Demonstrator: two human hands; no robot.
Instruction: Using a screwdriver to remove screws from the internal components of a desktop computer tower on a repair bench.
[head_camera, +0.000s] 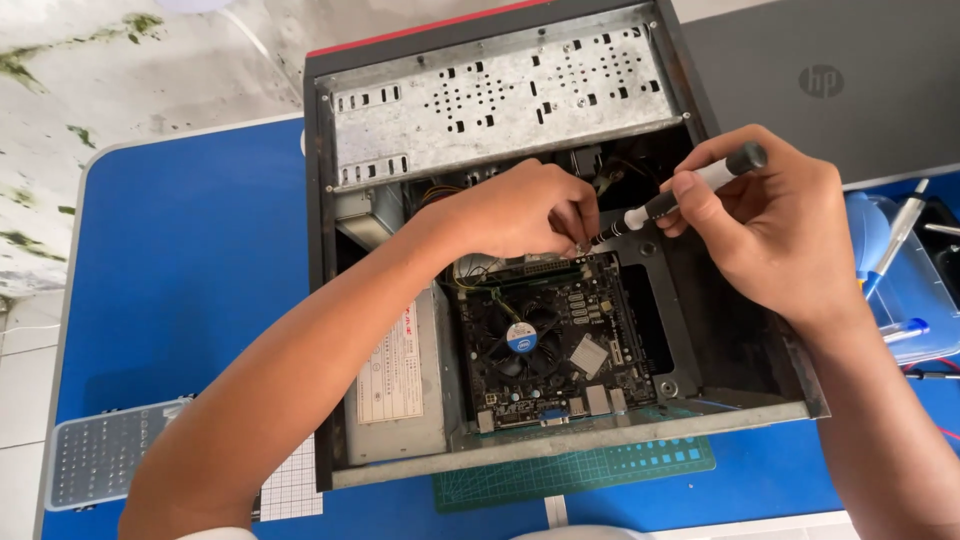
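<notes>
**Head cam: both hands deep in an open desktop case**

Standing next to the bench here, so this is what's on view. The open computer case (330, 200) lies on its side across the middle of the frame, sitting on a blue table (190, 260), with a green cutting mat (600, 468) poking out from under its lower edge.

The right hand (770, 230) comes in from the right of the frame with its fingers wrapped round a slim screwdriver (690, 187), white barrel with a dark cap, thumb and forefinger pinching the shaft. The tool slants down and to the left, and its tip lands just above the top edge of the motherboard (550, 335), right beside the other hand's fingertips.

The left hand (520, 210) reaches in from the lower left, forearm laid across the case. Its fingers are curled tight and pinched together at the spot where the tip sits. Whether they're gripping something tiny there I honestly can't tell, it's too small.

Below the hands, centre frame, the board's black CPU fan (520, 340) shows a round blue sticker. To its left sits the grey power supply (400, 380). The perforated metal drive bay (500, 90) fills the top of the case.

Other bits: a grey closed laptop (830, 80) in the upper right, a blue tray of tools (915, 280) at the right edge, and a clear bit holder (100, 455) in the lower left.
</notes>
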